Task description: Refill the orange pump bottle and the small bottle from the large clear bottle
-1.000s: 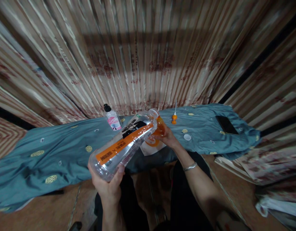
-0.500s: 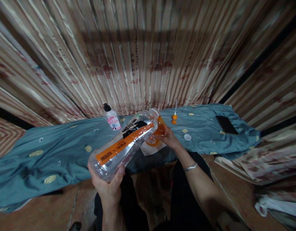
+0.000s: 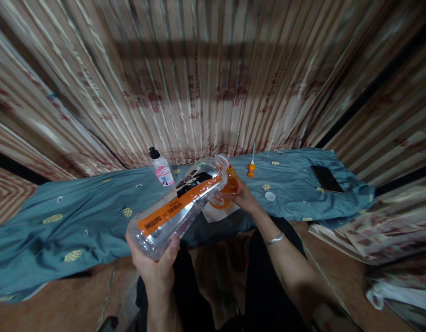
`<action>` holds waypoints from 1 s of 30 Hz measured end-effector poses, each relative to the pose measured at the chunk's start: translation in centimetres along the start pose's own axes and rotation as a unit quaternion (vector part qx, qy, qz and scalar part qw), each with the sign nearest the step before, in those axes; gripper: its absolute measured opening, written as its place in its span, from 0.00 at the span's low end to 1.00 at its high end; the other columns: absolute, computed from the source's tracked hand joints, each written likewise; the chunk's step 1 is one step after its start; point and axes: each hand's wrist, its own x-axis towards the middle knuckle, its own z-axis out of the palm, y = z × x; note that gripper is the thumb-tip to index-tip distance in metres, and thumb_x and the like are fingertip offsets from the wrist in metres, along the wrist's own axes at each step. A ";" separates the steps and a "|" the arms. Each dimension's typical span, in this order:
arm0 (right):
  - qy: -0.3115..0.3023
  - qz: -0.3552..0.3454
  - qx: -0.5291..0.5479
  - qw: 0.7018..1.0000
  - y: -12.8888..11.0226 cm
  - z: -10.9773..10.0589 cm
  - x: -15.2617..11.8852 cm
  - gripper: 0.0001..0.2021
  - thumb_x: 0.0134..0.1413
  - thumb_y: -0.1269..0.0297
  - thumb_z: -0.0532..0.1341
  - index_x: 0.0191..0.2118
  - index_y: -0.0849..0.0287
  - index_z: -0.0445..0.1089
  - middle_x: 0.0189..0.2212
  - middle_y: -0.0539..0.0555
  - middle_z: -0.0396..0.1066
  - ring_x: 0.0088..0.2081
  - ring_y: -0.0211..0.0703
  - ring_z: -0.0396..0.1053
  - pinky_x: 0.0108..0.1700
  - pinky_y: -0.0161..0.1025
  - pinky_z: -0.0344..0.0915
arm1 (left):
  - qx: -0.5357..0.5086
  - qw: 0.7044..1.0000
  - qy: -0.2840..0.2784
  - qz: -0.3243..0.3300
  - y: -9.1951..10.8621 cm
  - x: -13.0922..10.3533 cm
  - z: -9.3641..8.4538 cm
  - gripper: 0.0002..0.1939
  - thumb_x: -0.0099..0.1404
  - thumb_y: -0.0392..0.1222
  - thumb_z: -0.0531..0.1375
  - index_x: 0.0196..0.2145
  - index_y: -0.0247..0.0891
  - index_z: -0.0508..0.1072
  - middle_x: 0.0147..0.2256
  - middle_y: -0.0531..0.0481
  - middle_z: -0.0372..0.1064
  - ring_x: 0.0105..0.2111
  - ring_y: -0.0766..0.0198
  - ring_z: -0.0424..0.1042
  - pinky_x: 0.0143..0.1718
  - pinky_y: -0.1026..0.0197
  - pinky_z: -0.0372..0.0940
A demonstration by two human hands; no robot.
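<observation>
My left hand (image 3: 153,263) is wrapped round the base of a large clear plastic bottle (image 3: 183,203) with an orange, black and white label. The bottle lies tilted, its mouth up and to the right. My right hand (image 3: 243,197) grips a smaller orange bottle (image 3: 231,182), right at the large bottle's mouth; the large neck partly covers it, so I cannot tell whether the two touch. Under them lies a white sheet with an orange print (image 3: 221,214). Behind, an orange pump head with a thin tube (image 3: 251,169) stands apart, and a white round cap (image 3: 270,196) rests nearby.
A clear pump bottle with a pink label and black top (image 3: 163,173) stands behind on the left. A dark flat phone-like object (image 3: 326,179) lies at the right. Teal patterned cloth (image 3: 105,207) covers the low surface; striped curtains (image 3: 206,92) hang behind it.
Hardly anything differs: both hands keep the two bottles in nearly the same place and tilt. The view has shifted very slightly.
</observation>
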 end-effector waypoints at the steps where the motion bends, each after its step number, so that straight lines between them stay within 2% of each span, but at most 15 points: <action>1: -0.001 -0.002 -0.001 1.000 0.0 0.0 0.0 0.42 0.39 0.53 0.81 0.62 0.49 0.70 0.57 0.56 0.78 0.60 0.58 0.75 0.65 0.55 0.71 | -0.009 1.000 0.000 -0.004 0.1 0.0 0.0 0.46 0.48 0.54 0.78 0.59 0.35 0.68 0.40 0.48 0.72 0.23 0.69 0.68 0.23 0.63 0.68; 7: -0.007 0.000 0.004 1.000 -0.1 0.1 0.0 0.43 0.39 0.52 0.81 0.63 0.49 0.69 0.58 0.57 0.78 0.60 0.59 0.75 0.65 0.55 0.71 | -0.032 0.999 -0.003 -0.015 0.4 0.3 0.1 0.47 0.45 0.53 0.79 0.57 0.36 0.67 0.39 0.50 0.72 0.21 0.68 0.69 0.21 0.63 0.67; 14: -0.015 0.015 0.019 1.000 -0.6 0.2 -0.1 0.42 0.40 0.54 0.81 0.62 0.50 0.69 0.58 0.57 0.78 0.61 0.59 0.75 0.65 0.57 0.71 | -0.043 0.999 -0.007 -0.016 0.5 0.3 0.3 0.45 0.47 0.51 0.79 0.57 0.36 0.66 0.37 0.51 0.71 0.20 0.69 0.67 0.20 0.63 0.66; 21: -0.006 -0.003 0.018 1.000 -0.7 0.3 -0.1 0.37 0.40 0.55 0.80 0.58 0.50 0.70 0.56 0.56 0.79 0.58 0.57 0.77 0.64 0.54 0.73 | -0.032 0.999 0.002 -0.023 0.4 0.1 0.1 0.46 0.46 0.54 0.79 0.57 0.36 0.68 0.39 0.48 0.71 0.24 0.66 0.69 0.23 0.63 0.67; 30: -0.003 0.008 0.030 1.000 -0.7 0.5 -0.1 0.39 0.39 0.55 0.80 0.59 0.49 0.70 0.57 0.56 0.78 0.59 0.58 0.76 0.65 0.55 0.72 | -0.011 1.000 0.005 -0.027 0.4 0.2 0.1 0.44 0.45 0.56 0.78 0.55 0.36 0.69 0.38 0.49 0.71 0.26 0.65 0.71 0.24 0.64 0.68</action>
